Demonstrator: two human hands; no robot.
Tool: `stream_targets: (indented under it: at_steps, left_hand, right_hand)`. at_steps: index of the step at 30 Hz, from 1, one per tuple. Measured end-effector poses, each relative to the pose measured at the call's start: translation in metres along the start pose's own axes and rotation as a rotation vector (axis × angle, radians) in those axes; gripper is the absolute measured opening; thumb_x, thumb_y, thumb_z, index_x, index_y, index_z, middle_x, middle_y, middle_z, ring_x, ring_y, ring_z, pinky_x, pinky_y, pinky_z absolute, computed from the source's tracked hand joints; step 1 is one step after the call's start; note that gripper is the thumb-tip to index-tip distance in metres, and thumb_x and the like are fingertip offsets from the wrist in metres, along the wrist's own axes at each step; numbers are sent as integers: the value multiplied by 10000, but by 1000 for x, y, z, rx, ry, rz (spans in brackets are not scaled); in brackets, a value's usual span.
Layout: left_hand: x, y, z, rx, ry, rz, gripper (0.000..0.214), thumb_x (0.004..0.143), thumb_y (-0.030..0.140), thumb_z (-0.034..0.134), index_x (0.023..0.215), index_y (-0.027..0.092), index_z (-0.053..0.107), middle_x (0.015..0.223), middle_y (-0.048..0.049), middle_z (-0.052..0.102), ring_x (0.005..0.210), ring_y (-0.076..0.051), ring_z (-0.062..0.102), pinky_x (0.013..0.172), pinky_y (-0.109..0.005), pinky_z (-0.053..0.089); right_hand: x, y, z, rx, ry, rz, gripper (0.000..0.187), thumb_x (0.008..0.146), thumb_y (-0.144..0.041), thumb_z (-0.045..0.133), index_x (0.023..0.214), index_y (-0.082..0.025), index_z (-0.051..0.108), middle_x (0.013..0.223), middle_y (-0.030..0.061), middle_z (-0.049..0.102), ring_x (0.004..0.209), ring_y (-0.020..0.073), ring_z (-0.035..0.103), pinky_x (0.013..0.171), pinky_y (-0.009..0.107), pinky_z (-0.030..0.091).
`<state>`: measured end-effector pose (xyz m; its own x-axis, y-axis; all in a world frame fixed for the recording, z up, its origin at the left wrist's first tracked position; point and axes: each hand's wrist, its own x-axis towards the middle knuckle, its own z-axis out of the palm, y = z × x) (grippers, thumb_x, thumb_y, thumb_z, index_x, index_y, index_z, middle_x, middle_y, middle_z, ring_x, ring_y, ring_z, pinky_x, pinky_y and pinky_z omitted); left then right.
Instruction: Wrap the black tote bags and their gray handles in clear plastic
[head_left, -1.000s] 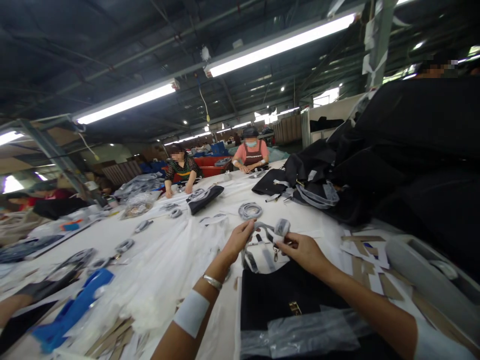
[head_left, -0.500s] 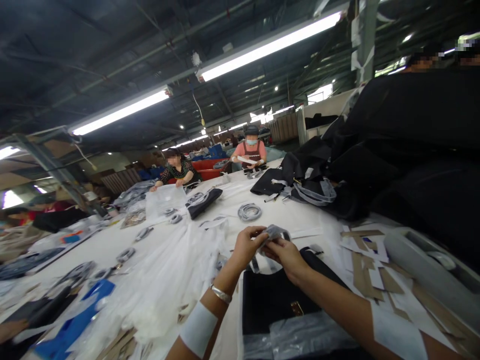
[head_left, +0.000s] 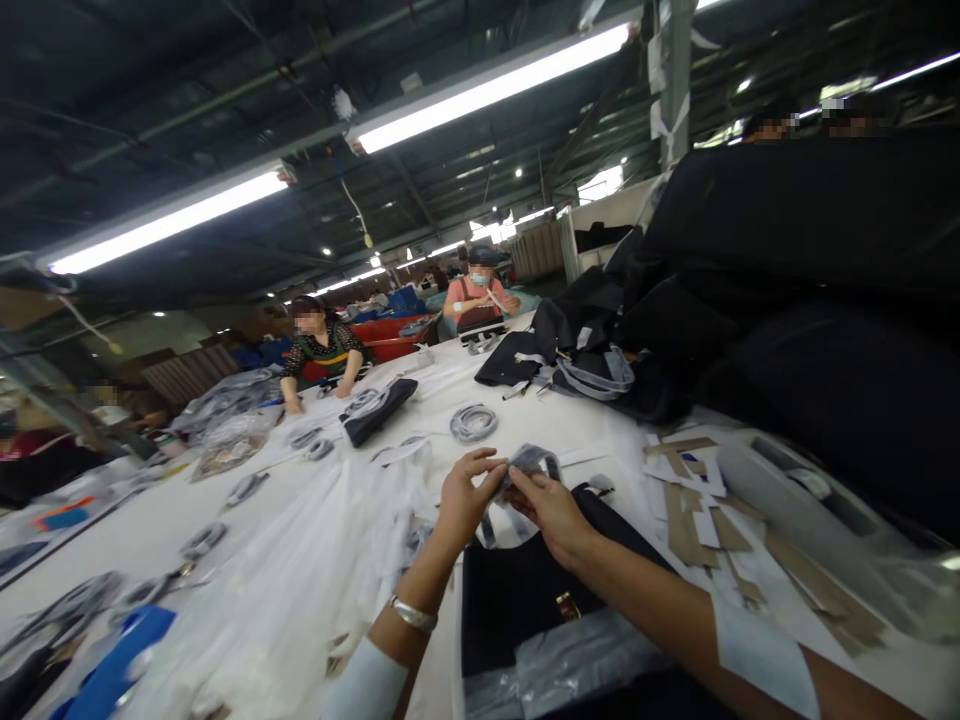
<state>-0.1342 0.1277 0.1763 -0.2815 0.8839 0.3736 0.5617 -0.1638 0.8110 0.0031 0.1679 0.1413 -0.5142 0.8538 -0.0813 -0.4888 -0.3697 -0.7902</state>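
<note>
My left hand and my right hand meet above a black bag with a gold clasp. Both hands pinch a grey wrapped strap whose loose ends hang down between them toward the bag. A silver bangle and a white wrist band sit on my left forearm. Clear plastic film lies over the bag's near end.
A heap of black bags fills the right side. A white plastic sheet, coiled grey straps and cardboard pieces lie on the white table. Other people work at the far end; a blue item lies at left.
My hands have come closer together on the strap and drawn toward me over the bag. The view has swung to the right.
</note>
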Motion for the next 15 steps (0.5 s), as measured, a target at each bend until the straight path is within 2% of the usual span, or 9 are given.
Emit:
stream_targets:
  at_steps: [5,7,10,13,15]
  left_hand:
    - [-7,-3,-5,-128,-178,-53,380,848,427,647,1170,239,719,1204,-52,714,1187,-266,631,1100,-447,432]
    - [-10,-5,-6,-156,-200,-90,422,820,438,681,1188,234,707,1251,-39,690,1241,-269,593,1144,-451,381]
    - [-15,-7,-4,-196,-191,-151,495,780,460,720,1200,198,700,1229,-60,701,1201,-291,620,1111,-468,420]
    - [-24,-6,-3,-223,-162,-223,529,758,479,741,1186,169,705,1201,-88,714,1155,-306,644,1062,-463,467]
    - [-30,-3,-3,-238,-133,-266,514,739,477,762,1146,166,722,1190,-95,718,1151,-307,644,1053,-443,472]
  right_hand:
    - [0,2,-4,-84,16,-51,516,622,-631,786,819,-158,727,848,53,718,803,160,654,835,290,522]
    - [0,3,-5,-167,7,-66,536,646,-671,746,772,-151,711,807,54,705,771,155,643,801,286,523]
    - [-1,0,-12,-359,-41,-77,555,715,-705,666,749,-153,704,753,45,695,715,145,635,737,275,523]
    - [1,-15,-35,-642,-149,-67,502,766,-650,661,747,-154,733,666,35,693,639,157,646,661,270,519]
    - [8,-36,-62,-860,-185,-68,433,823,-575,647,763,-159,752,635,28,698,628,171,666,652,270,520]
